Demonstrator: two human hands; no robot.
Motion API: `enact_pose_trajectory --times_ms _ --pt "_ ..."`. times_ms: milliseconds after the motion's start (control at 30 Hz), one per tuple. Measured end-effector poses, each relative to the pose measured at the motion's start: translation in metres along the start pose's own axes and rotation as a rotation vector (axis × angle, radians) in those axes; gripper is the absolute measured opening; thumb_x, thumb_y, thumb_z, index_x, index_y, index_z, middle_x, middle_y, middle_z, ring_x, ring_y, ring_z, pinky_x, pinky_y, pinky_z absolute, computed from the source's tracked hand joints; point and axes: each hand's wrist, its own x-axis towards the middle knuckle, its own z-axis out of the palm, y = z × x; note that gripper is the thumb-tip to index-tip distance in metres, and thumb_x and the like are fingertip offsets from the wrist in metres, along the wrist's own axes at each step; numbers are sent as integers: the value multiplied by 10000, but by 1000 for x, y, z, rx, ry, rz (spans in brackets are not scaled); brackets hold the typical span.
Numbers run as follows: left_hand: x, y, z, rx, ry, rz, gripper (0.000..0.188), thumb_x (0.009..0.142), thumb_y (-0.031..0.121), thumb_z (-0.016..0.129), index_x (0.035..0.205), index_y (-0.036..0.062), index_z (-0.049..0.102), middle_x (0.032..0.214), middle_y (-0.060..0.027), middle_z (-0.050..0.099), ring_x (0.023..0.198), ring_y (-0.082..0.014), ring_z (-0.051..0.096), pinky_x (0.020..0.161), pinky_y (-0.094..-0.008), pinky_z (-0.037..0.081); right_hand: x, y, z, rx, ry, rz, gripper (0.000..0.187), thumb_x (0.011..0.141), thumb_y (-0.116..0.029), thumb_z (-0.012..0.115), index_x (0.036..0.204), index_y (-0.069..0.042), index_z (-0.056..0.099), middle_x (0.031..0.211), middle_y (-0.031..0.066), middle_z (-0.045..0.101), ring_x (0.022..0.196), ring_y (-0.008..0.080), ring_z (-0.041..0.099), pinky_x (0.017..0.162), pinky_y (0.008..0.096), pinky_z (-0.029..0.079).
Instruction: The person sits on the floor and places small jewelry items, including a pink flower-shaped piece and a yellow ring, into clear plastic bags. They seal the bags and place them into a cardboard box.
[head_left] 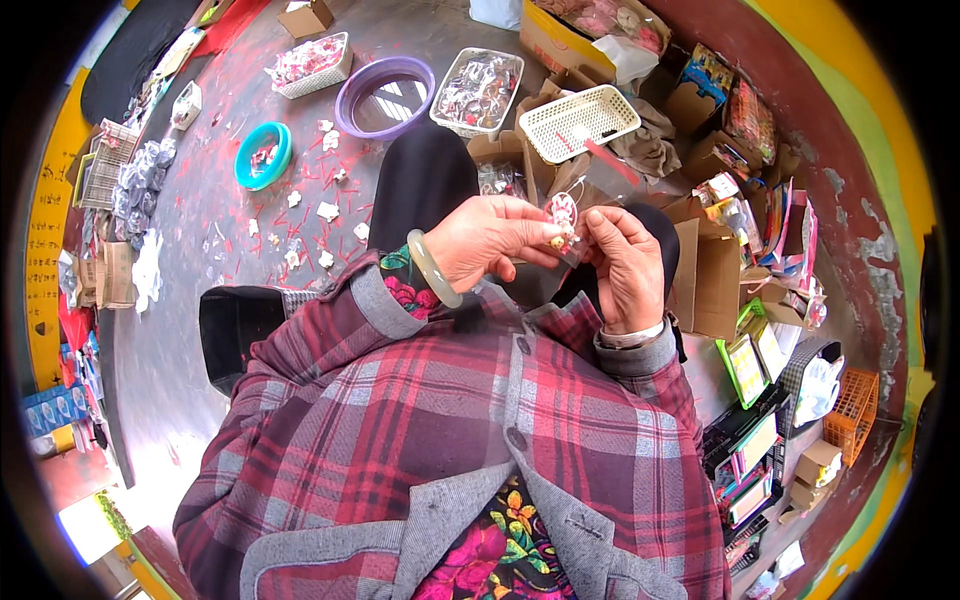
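Note:
My left hand (487, 240), with a pale bangle on its wrist, pinches a small red and white charm (563, 208) that has a thin white loop at its top. Close beside it, my right hand (628, 268) has thumb and fingers pressed together on what looks like a clear plastic bag (598, 185) with a red strip along its upper edge. The two hands nearly meet above my lap, and the charm lies at the bag's side or mouth; I cannot tell which.
Beyond my knees stand a white basket of small packed items (478, 92), a purple basin (385, 97), a teal bowl (263, 156) and a cream basket (579, 124). Red and white bits (328, 212) litter the floor at left. An open cardboard box (705, 280) stands at right.

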Motion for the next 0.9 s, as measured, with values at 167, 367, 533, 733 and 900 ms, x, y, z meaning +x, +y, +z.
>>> enact_pose_trajectory --times_ms 167,367,533,733,900 --pt "3 -9 -4 25 2 101 235 834 134 612 1011 -13 567 907 -73 647 770 -133 648 424 -150 437 0 2 0 -6 -41 82 146 842 -141 612 912 -13 614 784 20 607 666 75 521 597 192 393" --pt "4 -11 -3 189 60 187 178 816 136 630 938 28 559 831 -30 629 680 -59 593 457 -161 413 -2 -1 7 -140 -100 157 202 784 -189 686 898 -45 603 782 4 596 677 71 522 616 203 385" --pt "3 -13 -2 354 48 200 197 813 131 632 962 41 541 835 -24 625 665 -37 559 468 -161 407 -2 1 6 -143 -124 170 166 775 -147 687 853 -41 587 770 12 594 687 73 530 627 204 392" --pt "3 -13 -1 297 -1 179 216 825 155 629 990 34 562 857 -25 627 680 -36 556 482 -160 414 -3 1 5 -60 -124 138 132 781 -96 666 864 -11 607 770 20 604 697 79 540 649 218 419" --pt "3 -12 -4 214 5 182 234 846 163 605 1022 15 568 903 -42 627 702 -60 579 500 -173 451 -4 -7 6 -116 -102 126 130 788 -84 655 892 -11 629 798 22 618 721 78 546 643 211 412"
